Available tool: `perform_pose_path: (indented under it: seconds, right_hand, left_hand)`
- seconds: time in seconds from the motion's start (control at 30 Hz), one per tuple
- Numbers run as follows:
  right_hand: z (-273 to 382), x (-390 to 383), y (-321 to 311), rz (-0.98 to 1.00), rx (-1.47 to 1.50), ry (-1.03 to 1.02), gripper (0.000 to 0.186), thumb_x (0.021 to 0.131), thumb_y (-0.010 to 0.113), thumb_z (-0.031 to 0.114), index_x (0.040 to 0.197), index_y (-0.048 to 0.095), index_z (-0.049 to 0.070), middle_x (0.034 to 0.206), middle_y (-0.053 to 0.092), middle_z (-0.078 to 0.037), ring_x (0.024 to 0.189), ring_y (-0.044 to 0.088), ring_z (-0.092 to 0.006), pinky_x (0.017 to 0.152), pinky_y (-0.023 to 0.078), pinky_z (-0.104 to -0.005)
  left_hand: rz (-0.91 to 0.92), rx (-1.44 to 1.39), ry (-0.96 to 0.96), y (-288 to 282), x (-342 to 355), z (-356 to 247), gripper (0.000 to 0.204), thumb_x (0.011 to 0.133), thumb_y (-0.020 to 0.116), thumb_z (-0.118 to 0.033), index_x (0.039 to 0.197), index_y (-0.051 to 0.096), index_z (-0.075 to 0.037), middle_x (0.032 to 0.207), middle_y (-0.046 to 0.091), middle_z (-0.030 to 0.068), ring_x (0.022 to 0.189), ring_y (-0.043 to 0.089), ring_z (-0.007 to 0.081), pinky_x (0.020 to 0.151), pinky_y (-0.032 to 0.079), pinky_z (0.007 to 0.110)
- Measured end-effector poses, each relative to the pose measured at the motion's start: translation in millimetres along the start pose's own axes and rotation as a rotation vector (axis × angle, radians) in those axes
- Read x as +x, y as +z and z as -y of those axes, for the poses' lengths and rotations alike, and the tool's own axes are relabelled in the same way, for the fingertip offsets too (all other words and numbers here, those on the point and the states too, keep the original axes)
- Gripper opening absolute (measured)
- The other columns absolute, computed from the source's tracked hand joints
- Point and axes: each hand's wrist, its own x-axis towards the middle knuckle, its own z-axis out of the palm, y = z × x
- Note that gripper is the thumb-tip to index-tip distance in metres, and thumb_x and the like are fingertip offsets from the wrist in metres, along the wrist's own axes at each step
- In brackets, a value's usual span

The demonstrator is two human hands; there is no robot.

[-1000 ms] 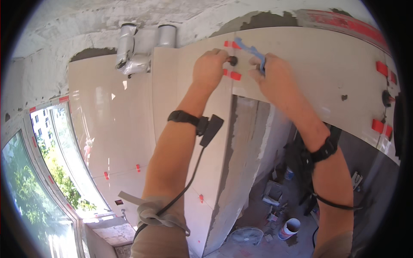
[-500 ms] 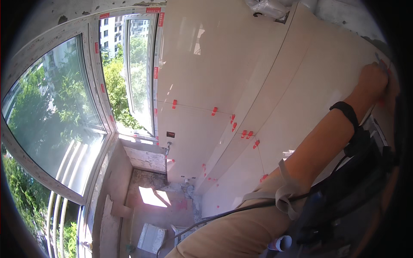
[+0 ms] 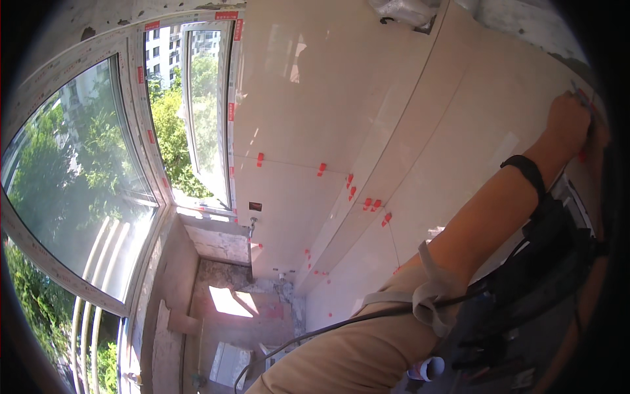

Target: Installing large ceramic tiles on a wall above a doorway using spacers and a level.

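- Left hand (image 3: 569,123) up at the far right, pressed on the cream wall tile (image 3: 459,157) beside a red clip (image 3: 581,156); finger spread we cannot tell.
- Right hand barely visible at the rim.

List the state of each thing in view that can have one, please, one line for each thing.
Left hand: raised, pressed against the wall tile at the far right; its hold is unclear.
Right hand: hidden at the rim.
Wall tiles: mounted, red spacer clips in the joints.
Window: shut as far as visible.
Black wristband: on the left wrist.
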Motion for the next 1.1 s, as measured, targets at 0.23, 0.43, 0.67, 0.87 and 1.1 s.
perform_pose_path:
  seconds: [0.23, 0.43, 0.67, 0.87, 1.1]
  right_hand:
    - [-25.5, 14.9, 28.5, 0.307, 0.343, 0.393, 0.038, 0.079, 0.073, 0.030, 0.110, 0.069, 0.007, 0.095, 0.071, -0.019, 0.085, 0.068, -0.0376, 0.073, 0.054, -0.0462]
    - [-34.9, 15.0, 26.5, -0.021, 0.036, -0.228, 0.041, 0.081, 0.072, 0.042, 0.101, 0.068, 0.007, 0.093, 0.071, -0.019, 0.085, 0.068, -0.0394, 0.070, 0.053, -0.0475]
    - [-13.1, 43.4, 5.8, 0.199, 0.057, -0.265, 0.059, 0.080, 0.070, 0.058, 0.101, 0.067, 0.003, 0.085, 0.069, -0.024, 0.084, 0.067, -0.0409, 0.068, 0.052, -0.0487]
    - [-33.7, -14.6, 13.4, -0.007, 0.400, 0.132, 0.032, 0.078, 0.072, 0.008, 0.107, 0.064, 0.002, 0.094, 0.069, -0.021, 0.089, 0.069, -0.0367, 0.079, 0.053, -0.0422]
    - [14.1, -0.6, -60.7, -0.024, 0.429, 0.357, 0.026, 0.082, 0.068, 0.018, 0.103, 0.072, 0.003, 0.082, 0.068, -0.022, 0.079, 0.065, -0.0390, 0.075, 0.052, -0.0426]
  left_hand:
    - [-0.083, -0.005, 0.007, 8.1, -0.3, -1.2, 0.015, 0.076, 0.067, -0.014, 0.086, 0.076, -0.008, 0.095, 0.071, 0.0114, 0.097, 0.065, 0.0256, 0.085, 0.051, 0.034]
    - [-0.142, -0.027, -0.045, 16.6, 6.2, 2.9, 0.017, 0.076, 0.064, -0.009, 0.089, 0.074, -0.005, 0.094, 0.070, 0.0143, 0.096, 0.065, 0.0279, 0.086, 0.051, 0.035]
    - [-0.235, -0.044, -0.071, 14.6, 12.2, 26.8, 0.012, 0.074, 0.066, -0.010, 0.083, 0.072, -0.004, 0.090, 0.069, 0.0150, 0.089, 0.067, 0.0300, 0.080, 0.053, 0.039]
    - [-0.176, -0.281, 0.089, -14.6, -8.6, -4.4, 0.010, 0.073, 0.071, -0.015, 0.079, 0.070, -0.007, 0.085, 0.067, 0.0187, 0.083, 0.066, 0.0381, 0.074, 0.053, 0.047]
    - [0.129, -0.537, -0.342, -88.3, 4.8, 45.5, 0.017, 0.090, 0.068, -0.013, 0.098, 0.071, 0.002, 0.079, 0.069, 0.0069, 0.067, 0.063, 0.0115, 0.061, 0.053, 0.027]
